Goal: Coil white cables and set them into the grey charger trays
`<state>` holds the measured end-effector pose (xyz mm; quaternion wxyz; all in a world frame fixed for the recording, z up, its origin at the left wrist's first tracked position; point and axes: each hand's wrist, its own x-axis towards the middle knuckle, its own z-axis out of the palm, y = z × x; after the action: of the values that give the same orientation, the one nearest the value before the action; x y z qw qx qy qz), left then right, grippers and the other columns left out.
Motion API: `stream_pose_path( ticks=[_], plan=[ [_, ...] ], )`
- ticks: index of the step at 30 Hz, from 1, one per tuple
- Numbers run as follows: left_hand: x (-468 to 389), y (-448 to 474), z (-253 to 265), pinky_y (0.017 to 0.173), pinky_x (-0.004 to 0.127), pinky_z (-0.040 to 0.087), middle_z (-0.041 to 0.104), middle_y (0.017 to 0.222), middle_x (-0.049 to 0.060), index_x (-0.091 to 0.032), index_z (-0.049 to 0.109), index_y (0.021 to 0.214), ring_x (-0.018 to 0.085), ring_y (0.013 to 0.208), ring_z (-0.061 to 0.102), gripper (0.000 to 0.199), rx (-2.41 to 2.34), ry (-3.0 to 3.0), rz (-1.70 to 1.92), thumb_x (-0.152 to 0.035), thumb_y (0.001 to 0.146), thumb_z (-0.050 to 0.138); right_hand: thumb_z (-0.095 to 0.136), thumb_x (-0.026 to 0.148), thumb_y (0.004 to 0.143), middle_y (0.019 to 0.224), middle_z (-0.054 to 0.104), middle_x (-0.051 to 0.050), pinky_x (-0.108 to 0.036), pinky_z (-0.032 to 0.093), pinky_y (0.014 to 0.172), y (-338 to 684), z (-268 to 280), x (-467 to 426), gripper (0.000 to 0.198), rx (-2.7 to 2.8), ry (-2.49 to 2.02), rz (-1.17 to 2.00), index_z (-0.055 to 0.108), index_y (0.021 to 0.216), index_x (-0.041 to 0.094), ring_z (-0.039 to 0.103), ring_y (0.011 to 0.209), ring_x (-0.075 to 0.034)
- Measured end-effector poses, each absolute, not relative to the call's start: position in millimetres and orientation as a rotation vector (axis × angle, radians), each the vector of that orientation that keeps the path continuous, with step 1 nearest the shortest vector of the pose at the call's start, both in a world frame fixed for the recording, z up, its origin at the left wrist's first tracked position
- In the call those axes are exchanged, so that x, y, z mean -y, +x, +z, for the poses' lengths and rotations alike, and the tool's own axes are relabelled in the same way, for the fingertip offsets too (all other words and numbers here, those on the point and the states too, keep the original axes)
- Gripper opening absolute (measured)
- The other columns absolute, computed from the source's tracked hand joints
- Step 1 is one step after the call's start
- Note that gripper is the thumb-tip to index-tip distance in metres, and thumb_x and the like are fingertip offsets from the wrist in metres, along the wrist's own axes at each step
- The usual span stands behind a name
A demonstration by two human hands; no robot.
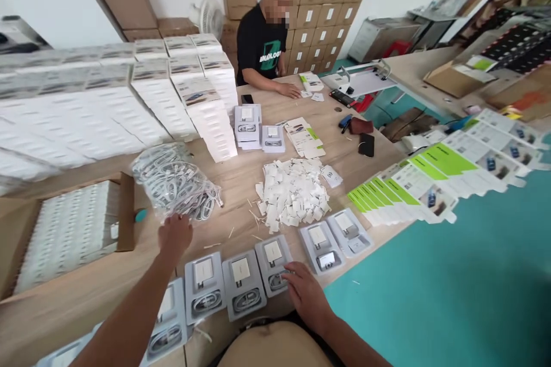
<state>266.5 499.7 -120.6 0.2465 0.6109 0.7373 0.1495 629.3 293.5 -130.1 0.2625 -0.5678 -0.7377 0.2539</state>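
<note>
My right hand [306,293] reaches over a grey plastic tray [259,249], its fingers stretched and slightly apart, touching the coiled white cable [275,281] in the lower compartment. A white charger [272,251] lies in that tray's upper compartment. My left hand [175,238] is at the near edge of a clear plastic bag [161,166] full of coiled white cables. Its fingertips point away and are hidden, so its grip does not show. Left of the right hand stand trays with chargers and cables; to the right, two trays [317,246] hold chargers without coiled cables.
A heap of small white pieces [295,192] lies mid-table. An open carton [124,212] of white items stands left, white box stacks [172,80] behind. Flat green-and-white boxes [404,189] line the right edge. A co-worker [262,40] stands across the table.
</note>
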Motion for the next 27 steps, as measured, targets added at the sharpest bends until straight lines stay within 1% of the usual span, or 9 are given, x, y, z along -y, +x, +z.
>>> stream_pose_path(
  ticks=[2,4,7,11,17,19,23,25,27],
  plan=[
    [-493,260,-113,0.094,0.056,0.036,0.056,0.106,0.017,-0.019,0.048,0.075,0.043,0.123,0.042,0.007,-1.965,1.533,0.452,-0.024,0.077,0.053,0.045,0.008,0.087,0.114,0.065,-0.01,-0.043,0.051,0.097,624,-126,-295,0.032,1.883,-1.567,0.788,0.066,0.107,0.022,0.058,0.111,-0.022],
    [-480,254,-103,0.081,0.045,0.045,0.06,0.098,0.013,-0.02,0.045,0.079,0.035,0.105,0.058,0.012,-1.909,1.333,0.5,-0.031,0.081,0.051,0.045,0.012,0.09,0.111,0.066,-0.009,-0.041,0.051,0.096,619,-123,-297,0.029,1.819,-1.544,0.894,0.067,0.106,0.023,0.059,0.108,-0.022],
    [-453,248,-87,0.063,0.032,0.046,0.066,0.093,0.01,-0.02,0.044,0.088,0.023,0.078,0.066,0.022,-1.742,1.017,0.638,-0.042,0.087,0.045,0.046,0.018,0.092,0.108,0.066,-0.01,-0.04,0.051,0.094,609,-119,-305,0.026,1.808,-1.467,1.026,0.067,0.104,0.023,0.061,0.105,-0.022],
    [-420,247,-67,0.059,0.022,0.043,0.067,0.098,0.008,-0.021,0.044,0.092,0.013,0.073,0.063,0.026,-1.464,0.752,0.927,-0.044,0.085,0.053,0.045,0.024,0.092,0.105,0.067,-0.009,-0.039,0.052,0.089,592,-110,-323,0.025,1.853,-1.369,1.129,0.068,0.102,0.024,0.062,0.1,-0.023],
    [-378,274,-39,0.048,0.018,0.034,0.057,0.082,0.002,-0.021,0.043,0.082,0.009,0.061,0.051,0.025,-1.087,0.557,1.068,-0.041,0.082,0.057,0.049,0.037,0.093,0.104,0.068,-0.006,-0.032,0.054,0.074,560,-71,-352,0.026,1.75,-1.364,1.26,0.067,0.109,0.026,0.064,0.089,-0.021],
    [-366,292,-31,0.043,0.018,0.027,0.051,0.074,0.0,-0.021,0.04,0.077,0.008,0.056,0.047,0.026,-0.992,0.525,1.029,-0.042,0.083,0.055,0.051,0.039,0.092,0.116,0.063,-0.007,-0.031,0.054,0.073,549,-56,-365,0.036,1.685,-1.348,1.191,0.057,0.125,0.027,0.062,0.1,-0.022],
    [-346,325,-19,0.039,0.018,0.013,0.045,0.066,-0.003,-0.021,0.038,0.073,0.007,0.049,0.04,0.037,-0.92,0.496,0.913,-0.053,0.087,0.048,0.054,0.04,0.091,0.15,0.034,-0.009,-0.034,0.053,0.084,536,-29,-394,0.057,1.822,-1.181,0.94,0.035,0.145,0.032,0.05,0.123,-0.024],
    [-340,335,-16,0.04,0.018,0.013,0.046,0.065,-0.003,-0.021,0.038,0.072,0.006,0.048,0.039,0.042,-0.984,0.548,0.915,-0.058,0.087,0.047,0.053,0.036,0.093,0.14,0.048,-0.007,-0.035,0.05,0.088,536,-18,-407,0.044,2.058,-1.065,0.852,0.049,0.136,0.031,0.054,0.116,-0.022],
    [-336,340,-15,0.04,0.018,0.017,0.049,0.067,-0.002,-0.02,0.04,0.073,0.007,0.05,0.043,0.043,-1.081,0.626,0.954,-0.06,0.087,0.048,0.053,0.032,0.094,0.113,0.064,-0.006,-0.036,0.046,0.089,537,-8,-415,0.025,2.3,-0.983,0.696,0.065,0.116,0.027,0.059,0.101,-0.021]
  ],
)
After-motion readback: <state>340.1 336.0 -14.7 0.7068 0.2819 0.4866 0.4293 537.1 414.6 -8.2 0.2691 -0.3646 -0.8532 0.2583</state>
